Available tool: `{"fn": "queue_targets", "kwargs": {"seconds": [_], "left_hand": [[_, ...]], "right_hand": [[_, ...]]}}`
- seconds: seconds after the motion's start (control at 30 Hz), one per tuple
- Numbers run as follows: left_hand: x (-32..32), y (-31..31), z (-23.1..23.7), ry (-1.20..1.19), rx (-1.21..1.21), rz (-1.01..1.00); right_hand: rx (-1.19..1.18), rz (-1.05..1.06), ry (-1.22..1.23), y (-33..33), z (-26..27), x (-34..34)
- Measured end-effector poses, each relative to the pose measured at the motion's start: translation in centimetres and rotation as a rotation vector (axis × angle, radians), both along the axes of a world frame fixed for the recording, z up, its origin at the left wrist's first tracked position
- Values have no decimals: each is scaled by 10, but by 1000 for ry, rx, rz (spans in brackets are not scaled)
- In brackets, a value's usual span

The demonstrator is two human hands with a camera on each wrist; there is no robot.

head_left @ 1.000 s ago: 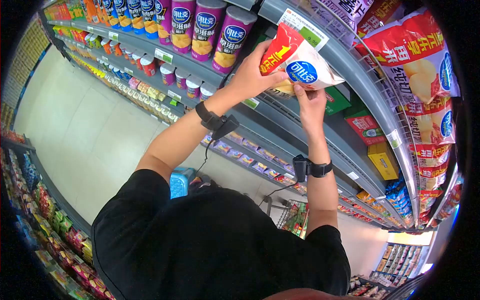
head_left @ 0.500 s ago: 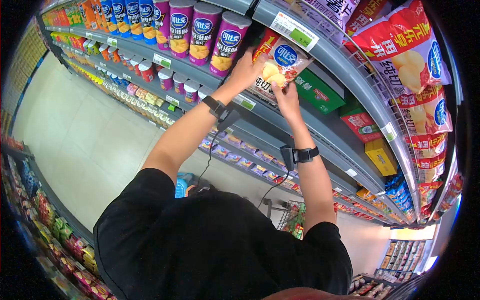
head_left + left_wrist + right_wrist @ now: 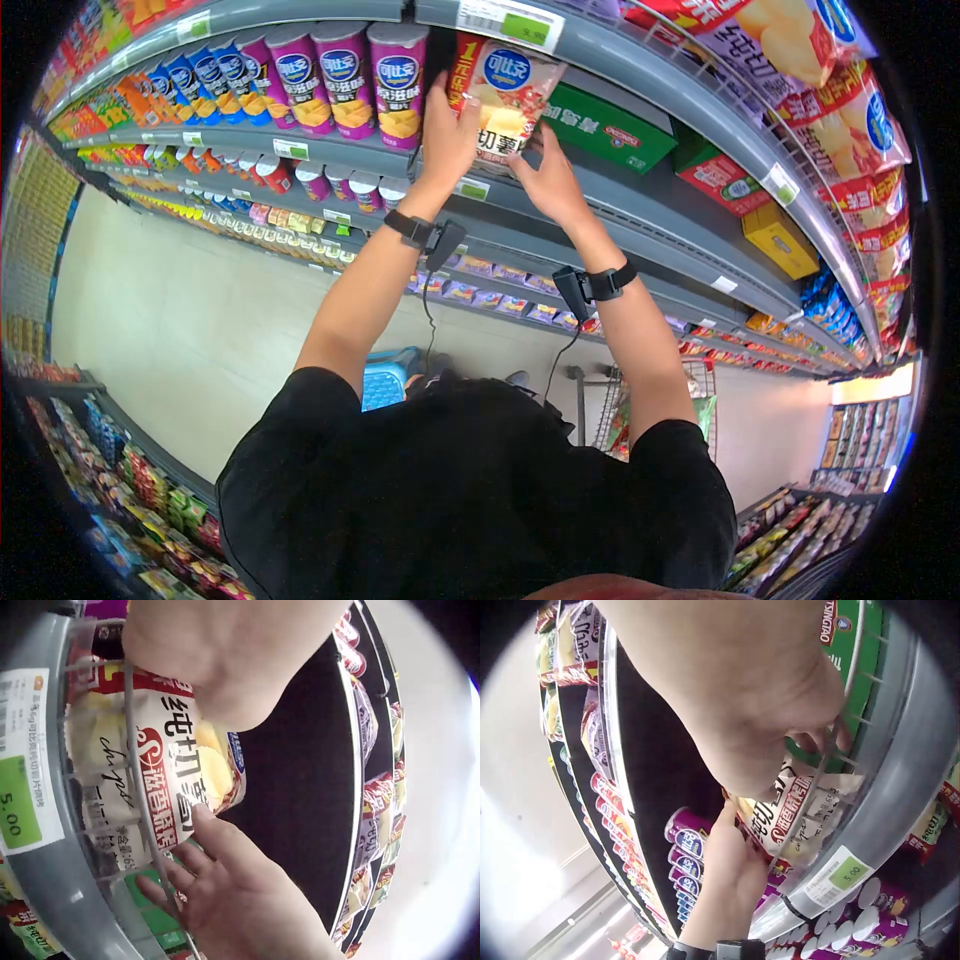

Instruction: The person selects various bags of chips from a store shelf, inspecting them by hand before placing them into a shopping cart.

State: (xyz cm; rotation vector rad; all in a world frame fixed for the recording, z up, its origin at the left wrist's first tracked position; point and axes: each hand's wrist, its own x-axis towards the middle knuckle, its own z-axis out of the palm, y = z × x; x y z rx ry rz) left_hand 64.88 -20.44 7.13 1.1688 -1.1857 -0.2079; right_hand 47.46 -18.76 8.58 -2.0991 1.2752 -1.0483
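A bag of potato chips in red and cream stands on a middle shelf, behind a wire rail that crosses its front in the left wrist view. My left hand pinches the bag's left edge, thumb on the printed front and fingers along the side. At the lower right corner is my right hand, its thumb touching the bag. Its fingers are spread loosely by the wire rail. Purple chip canisters stand just left of the bag, and a green carton lies to its right.
Overhead runs the upper shelf edge with a price tag. More chip bags hang over at the upper right. A yellow box sits farther along the shelf. Behind my arms are a blue stool and a shopping cart.
The chip bag has gone from tilted in both hands before the shelf to upright on the shelf beside the canisters. My right hand has loosened. The head view has shifted, too.
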Motion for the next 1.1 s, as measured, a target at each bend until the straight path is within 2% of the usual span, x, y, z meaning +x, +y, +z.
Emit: {"fn": "queue_targets", "kwargs": {"seconds": [0.1,0.17,0.27,0.37,0.43,0.5,0.53,0.6,0.77,0.93,1.03,1.07,1.1], "left_hand": [[-7,18,-9,-12,-49,26],[-20,42,-13,-34,-185,-9],[-44,72,-41,-44,-191,-276],[-70,103,-95,152,389,-791],[-84,117,-164,121,487,-870],[-96,143,-200,96,711,-848],[-100,156,-220,107,752,-889],[-107,183,-251,125,845,-957],[-140,221,-266,90,1049,-1022],[-186,227,-255,65,1049,-974],[-217,237,-242,54,1054,-888],[-230,243,-239,63,1058,-861],[-242,250,-234,70,1061,-835]], "right_hand": [[-60,28,-99,28,-1,-32],[-45,41,-148,52,-9,-64],[61,-46,-145,98,-43,-121],[458,-252,-293,145,-135,-209],[460,-378,-190,191,-182,-271],[526,-498,-144,245,-203,-320],[556,-584,-153,268,-192,-331],[652,-796,-283,309,-195,-354],[860,-1072,-452,372,-202,-416],[843,-1170,-539,399,-221,-480],[795,-1072,-597,397,-245,-518],[797,-1073,-703,395,-254,-527],[796,-1022,-633,395,-265,-540]]}}
